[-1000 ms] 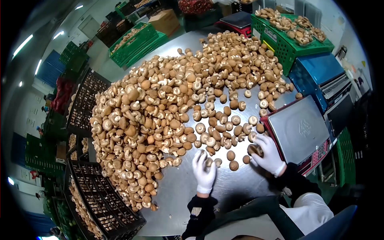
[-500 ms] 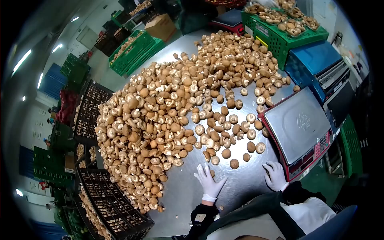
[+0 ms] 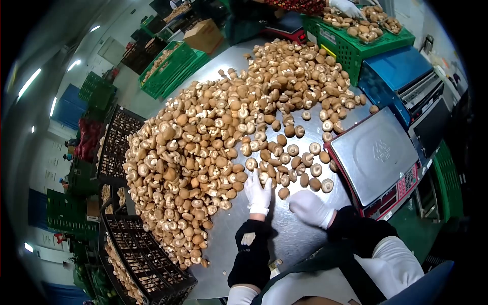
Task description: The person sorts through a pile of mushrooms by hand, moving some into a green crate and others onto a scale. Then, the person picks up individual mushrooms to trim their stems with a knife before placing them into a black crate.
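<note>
Brown-capped mushrooms (image 3: pixel 188 152) with pale stems lie in a large heap on a steel table (image 3: pixel 223 259). My left hand (image 3: pixel 257 194), in a white glove, reaches to the near edge of the loose mushrooms. Its fingers are stretched out and apart, and a mushroom (image 3: pixel 263 177) shows at the fingertips. To the right, my right hand (image 3: pixel 311 208), also gloved, is low over the table just below the loose mushrooms. Motion blurs its fingers, and what lies under it is hidden. A single mushroom (image 3: pixel 284 193) lies between the two hands.
A red-framed scale (image 3: pixel 376 152) with a bare steel plate stands at the right. Behind it are a blue machine (image 3: pixel 394 76) and a green crate (image 3: pixel 351 53) carrying packed mushrooms, with another person's gloved hand (image 3: pixel 348 7) above. Black crates (image 3: pixel 137 254) line the left side.
My left hand has moved forward to the mushrooms. My right hand has swept left, away from beside the scale, and covers where loose mushrooms lay. Another person's hand has appeared over the green crate.
</note>
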Motion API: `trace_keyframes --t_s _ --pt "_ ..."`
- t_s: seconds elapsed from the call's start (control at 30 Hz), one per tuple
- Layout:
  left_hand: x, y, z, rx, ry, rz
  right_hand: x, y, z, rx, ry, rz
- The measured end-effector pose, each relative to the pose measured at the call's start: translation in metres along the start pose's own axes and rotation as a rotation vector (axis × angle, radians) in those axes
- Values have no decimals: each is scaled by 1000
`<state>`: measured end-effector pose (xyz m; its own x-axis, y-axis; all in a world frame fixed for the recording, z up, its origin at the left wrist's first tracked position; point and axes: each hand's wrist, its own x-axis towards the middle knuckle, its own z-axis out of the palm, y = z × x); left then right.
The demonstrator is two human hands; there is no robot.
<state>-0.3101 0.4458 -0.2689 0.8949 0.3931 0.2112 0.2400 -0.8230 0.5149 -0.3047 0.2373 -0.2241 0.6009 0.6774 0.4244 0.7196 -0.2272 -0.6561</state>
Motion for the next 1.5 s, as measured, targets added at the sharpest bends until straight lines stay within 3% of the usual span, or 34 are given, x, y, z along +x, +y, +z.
trace_keyframes --t_s 0.13,0.2,0.27,0.3,0.33,0.37,0.4,0.47,0.5,0.53,0.63,0.67,0.73,0.8,0.87,0.93,1.0,1.03,1.07,1.13,1.33,1.5 --pt "3 0 2 -134 103 84 -23 -52 50 333 -503 -219" --pt "-4 1 -10 -101 243 202 -39 -72 77 174 -689 -396" --pt "-18 -10 -19 -260 216 89 -60 -82 105 110 -768 -541" --pt "-26 -28 -13 -479 227 -13 -67 -84 117 121 -771 -549" --pt "-36 -9 -36 -662 229 -200 -71 -86 126 52 -803 -640" --pt "-47 -16 -45 -651 283 -234 -75 -87 135 -19 -834 -734" --pt "-60 -26 -56 -641 338 -267 -77 -88 141 -10 -839 -750" --pt "-84 16 -111 -1222 298 -524 -81 -89 147 96 -716 -588" --pt "-102 7 -125 -1202 288 -526 -70 -97 138 -77 -856 -656" --pt "-121 1 -141 -1232 316 -552 -68 -98 132 -72 -868 -675" --pt "-176 -10 -187 -1351 432 -568 -57 -100 110 187 -1041 -198" --pt "-191 -5 -200 -1342 521 -548 -58 -96 106 188 -1065 -220" --pt "-226 -3 -224 -1445 523 -584 -62 -84 98 618 -997 358" --pt "-248 3 -231 -1415 518 -573 -53 -72 81 1093 -1119 818" --pt "-262 11 -228 -1462 425 -671 -52 -69 66 1286 -1078 1088" --pt "-276 9 -203 -1534 419 -785 -48 -67 54 1204 -1204 1033" --pt "-290 7 -178 -1538 341 -914 -46 -75 46 1171 -1050 886" --pt "-292 11 -170 -1548 307 -966 -43 -76 43 877 -1015 547" --pt "-293 15 -162 -1560 270 -1016 -38 -81 40 872 -1064 537" --pt "-295 23 -151 -1549 269 -1006 -22 -96 30 415 -919 10" --pt "-300 33 -145 -1454 153 -964 -3 -135 34 178 -840 -306" --pt "-303 42 -143 -1437 273 -957 -3 -145 46 87 -813 -462"
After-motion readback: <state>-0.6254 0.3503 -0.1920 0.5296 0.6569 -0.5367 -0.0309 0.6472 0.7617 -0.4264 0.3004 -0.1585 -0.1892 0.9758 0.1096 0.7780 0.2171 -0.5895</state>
